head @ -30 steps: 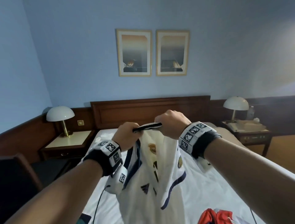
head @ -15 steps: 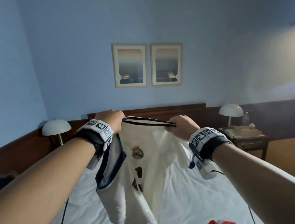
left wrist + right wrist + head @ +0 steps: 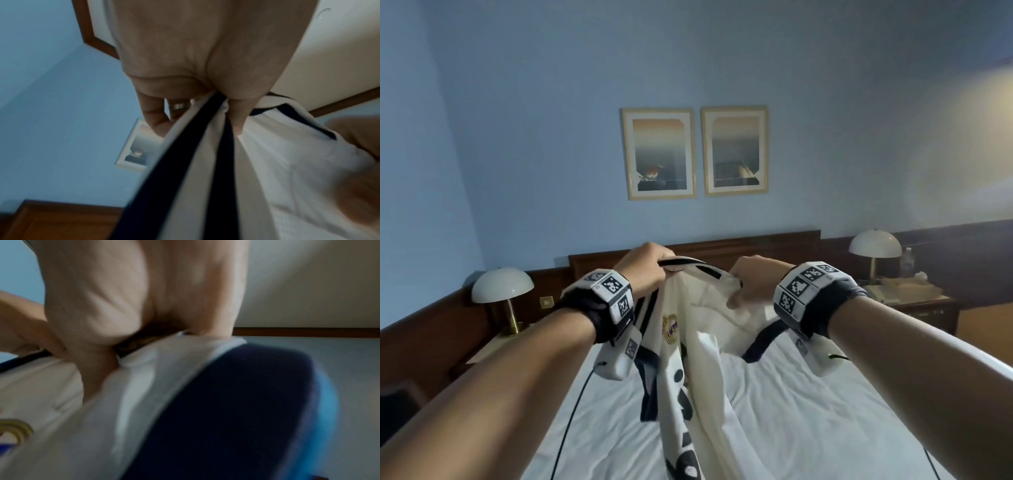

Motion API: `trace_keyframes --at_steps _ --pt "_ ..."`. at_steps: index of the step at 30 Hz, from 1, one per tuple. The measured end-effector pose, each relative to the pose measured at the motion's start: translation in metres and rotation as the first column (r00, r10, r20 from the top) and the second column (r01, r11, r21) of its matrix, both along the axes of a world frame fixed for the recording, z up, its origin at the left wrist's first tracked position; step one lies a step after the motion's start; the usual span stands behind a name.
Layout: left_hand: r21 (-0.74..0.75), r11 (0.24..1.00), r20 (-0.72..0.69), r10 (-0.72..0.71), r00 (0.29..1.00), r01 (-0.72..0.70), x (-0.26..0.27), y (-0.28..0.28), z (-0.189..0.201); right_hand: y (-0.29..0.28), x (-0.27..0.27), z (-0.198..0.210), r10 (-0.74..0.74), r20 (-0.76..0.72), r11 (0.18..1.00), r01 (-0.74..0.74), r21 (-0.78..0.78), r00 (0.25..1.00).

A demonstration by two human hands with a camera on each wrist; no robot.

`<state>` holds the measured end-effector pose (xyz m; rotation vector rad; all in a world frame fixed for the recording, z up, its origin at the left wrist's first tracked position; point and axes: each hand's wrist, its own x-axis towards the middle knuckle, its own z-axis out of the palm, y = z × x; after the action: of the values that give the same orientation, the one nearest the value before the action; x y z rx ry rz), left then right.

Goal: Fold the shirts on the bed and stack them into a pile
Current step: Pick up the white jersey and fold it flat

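Note:
A white football shirt with navy trim and a gold crest hangs in the air over the bed. My left hand grips its top edge at the striped shoulder. My right hand grips the same edge a little to the right. In the left wrist view the left hand has its thumb and fingers curled round the shirt at two navy stripes. In the blurred right wrist view the right hand pinches bunched shirt fabric beside a navy sleeve band.
A dark wooden headboard backs the bed. Bedside tables with white dome lamps stand on both sides. Two framed pictures hang on the blue wall. Black cables trail over the white sheet.
The hands spread apart along the shirt's top edge, then came a little closer and tilted. The shirt turned and now hangs twisted, more to the left. The view tilted upward.

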<state>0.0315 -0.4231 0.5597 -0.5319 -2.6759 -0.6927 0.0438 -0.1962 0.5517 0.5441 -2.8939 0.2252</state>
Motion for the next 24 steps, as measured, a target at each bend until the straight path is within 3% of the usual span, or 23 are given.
trace_keyframes --at_steps 3,5,7,9,11,12,14,16,21,24 --pt "-0.008 0.998 -0.083 0.067 0.994 -0.067 -0.004 -0.003 0.014 -0.003 0.0 0.003 0.097 0.11 0.97 -0.07 -0.233 0.989" --pt "0.035 0.998 -0.142 0.056 0.988 -0.051 -0.006 -0.005 0.021 -0.01 0.008 0.009 0.245 0.208 0.869 -0.119 -0.48 0.947" --pt "0.104 0.994 -0.18 0.041 0.983 -0.022 -0.004 -0.003 0.028 -0.018 0.015 0.012 0.406 0.29 0.765 -0.149 -0.627 0.866" --pt "0.196 0.98 -0.225 0.028 0.974 0.017 0.001 0.002 0.036 -0.02 0.016 0.01 0.52 0.27 0.668 -0.189 -0.719 0.81" --pt "0.288 0.958 -0.239 0.07 0.968 0.002 0.006 0.004 0.044 -0.018 0.009 0.003 0.531 0.168 0.577 -0.209 -0.79 0.831" --pt "0.31 0.951 -0.245 0.078 0.966 0.002 0.009 0.005 0.047 -0.017 0.004 -0.002 0.482 0.103 0.575 -0.225 -0.787 0.87" --pt "0.302 0.951 -0.254 0.014 0.967 0.065 0.013 0.004 0.053 -0.014 -0.006 -0.015 0.334 -0.028 0.704 -0.269 -0.657 0.942" --pt "0.273 0.955 -0.266 -0.041 0.963 0.115 0.018 0.004 0.056 -0.015 -0.01 -0.032 0.286 -0.106 0.803 -0.299 -0.516 0.952" --pt "0.327 0.936 -0.26 -0.04 0.965 0.127 0.015 0.003 0.058 -0.031 -0.013 -0.052 0.315 -0.061 0.902 -0.319 -0.293 0.947" --pt "0.332 0.935 -0.258 -0.036 0.966 0.124 0.015 0.002 0.061 -0.036 -0.015 -0.055 0.266 -0.092 0.914 -0.281 -0.293 0.96"
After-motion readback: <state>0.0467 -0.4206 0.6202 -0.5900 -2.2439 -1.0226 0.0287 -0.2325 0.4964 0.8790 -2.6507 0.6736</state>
